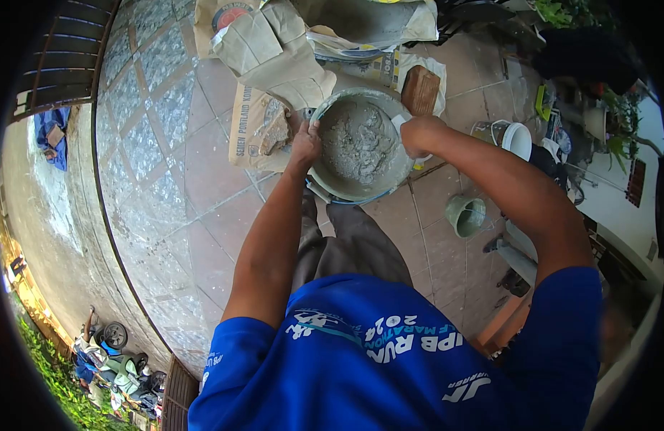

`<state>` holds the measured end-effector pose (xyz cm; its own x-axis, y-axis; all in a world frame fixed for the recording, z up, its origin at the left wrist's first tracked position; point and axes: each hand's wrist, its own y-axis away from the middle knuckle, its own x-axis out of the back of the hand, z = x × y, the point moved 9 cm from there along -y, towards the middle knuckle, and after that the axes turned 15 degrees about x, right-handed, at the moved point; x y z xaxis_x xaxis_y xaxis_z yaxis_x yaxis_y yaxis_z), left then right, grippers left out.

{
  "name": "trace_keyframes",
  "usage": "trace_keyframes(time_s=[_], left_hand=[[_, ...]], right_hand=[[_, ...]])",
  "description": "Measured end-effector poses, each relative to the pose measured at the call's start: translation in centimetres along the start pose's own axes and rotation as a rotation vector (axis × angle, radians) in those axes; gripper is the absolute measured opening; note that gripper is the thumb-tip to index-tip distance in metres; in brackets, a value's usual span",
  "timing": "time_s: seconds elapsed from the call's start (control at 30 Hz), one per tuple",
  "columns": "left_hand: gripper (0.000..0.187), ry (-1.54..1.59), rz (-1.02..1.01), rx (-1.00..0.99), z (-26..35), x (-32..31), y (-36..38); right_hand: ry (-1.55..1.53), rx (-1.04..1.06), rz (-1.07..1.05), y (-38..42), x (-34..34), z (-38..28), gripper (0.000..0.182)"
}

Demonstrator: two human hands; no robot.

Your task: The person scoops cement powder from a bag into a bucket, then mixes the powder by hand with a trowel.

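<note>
A round bucket [330, 188] stands on the tiled ground in front of my legs, with wet grey cement mix [360, 140] lumped inside it. My left hand [307, 144] grips the bucket's left rim. At the right rim my right hand [421, 136] is closed around the handle of a tool [398, 122], of which only a small pale part shows; its lower end cannot be made out. A brown brick [421, 90] lies just beyond my right hand. Left of the bucket, a rough lump [274, 128] rests on a flattened cement bag [244, 123].
Open paper cement sacks [271, 54] lie beyond the bucket. To the right are a white-rimmed pail [517, 141], a small green bucket [465, 216] and assorted clutter. A metal gate [70, 50] is at the upper left, parked motorbikes [116, 359] at the lower left.
</note>
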<state>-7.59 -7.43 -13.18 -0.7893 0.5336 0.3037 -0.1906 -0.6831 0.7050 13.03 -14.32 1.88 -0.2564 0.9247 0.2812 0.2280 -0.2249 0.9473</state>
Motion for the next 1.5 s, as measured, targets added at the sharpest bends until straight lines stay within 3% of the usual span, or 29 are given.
trace_keyframes(time_s=[0.07, 0.13, 0.23, 0.33, 0.5, 0.6, 0.7, 0.73, 0.83, 0.93, 1.03, 1.13, 1.2, 1.3, 1.33, 1.4, 1.5], left_hand=[[0.049, 0.011, 0.005, -0.004, -0.3, 0.0, 0.2], [0.049, 0.012, 0.002, -0.006, 0.0, 0.0, 0.3], [0.05, 0.016, -0.005, 0.001, -0.2, -0.3, 0.2], [0.051, 0.033, -0.013, -0.016, 0.0, -0.1, 0.4], [0.058, -0.019, -0.074, 0.055, -1.5, -0.6, -0.8], [0.06, -0.049, -0.08, 0.064, -1.4, -0.6, -0.1], [0.061, -0.072, -0.086, 0.047, -1.3, -0.5, -0.5], [0.061, -0.072, -0.089, 0.049, -1.8, -0.7, -0.8], [0.062, -0.062, -0.117, 0.027, -1.8, -0.8, -1.1], [0.061, -0.044, -0.108, 0.0, -2.3, -0.8, -1.4], [0.06, -0.041, -0.098, 0.004, -2.5, -0.8, -1.6], [0.06, -0.032, -0.11, 0.026, -2.6, -1.0, -1.7], [0.059, -0.03, -0.133, 0.035, -2.4, -1.0, -1.6], [0.059, -0.062, -0.074, -0.025, -2.1, -0.7, -1.7], [0.059, -0.064, -0.105, -0.025, -1.5, -0.6, -1.1], [0.06, -0.034, -0.124, 0.014, -3.0, -1.1, -2.1], [0.063, -0.029, -0.106, 0.02, -2.9, -1.3, -2.2]], right_hand=[[-0.327, 0.004, -0.178, -4.4, -8.1, 3.6, 0.021], [-0.453, -0.02, -0.277, -1.6, -7.2, 2.1, 0.021], [-1.19, -0.103, -0.23, 1.6, -8.9, -1.4, 0.022], [-1.667, -0.083, -0.103, 0.3, -11.0, -5.1, 0.022], [-2.682, 0.267, 0.063, -4.1, -11.1, -12.3, 0.029], [-3.0, 0.371, 0.327, -5.4, -10.0, -13.0, 0.029], [-3.123, 0.572, 0.398, -2.4, -10.1, -11.3, 0.03], [-3.085, 0.589, 0.404, -1.0, -10.7, -10.9, 0.032], [-2.779, 0.25, 0.49, 4.5, -14.0, -8.5, 0.037], [-2.102, 0.052, 0.427, 8.5, -16.3, -5.7, 0.042], [-0.74, 0.027, 1.076, 12.0, -13.0, -2.8, 0.048], [-0.658, -0.132, 0.779, 7.2, -11.6, -3.3, 0.042], [-0.756, -0.06, 0.773, 0.1, -11.2, -4.9, 0.033], [-0.717, 0.012, 0.764, -3.6, -9.5, -7.0, 0.031], [-0.683, 0.117, 0.748, -1.7, -8.9, -7.2, 0.034], [-0.496, 0.101, 0.82, 5.1, -7.0, -6.4, 0.034], [-0.398, 0.023, 0.692, 11.2, -4.9, -4.5, 0.034]])
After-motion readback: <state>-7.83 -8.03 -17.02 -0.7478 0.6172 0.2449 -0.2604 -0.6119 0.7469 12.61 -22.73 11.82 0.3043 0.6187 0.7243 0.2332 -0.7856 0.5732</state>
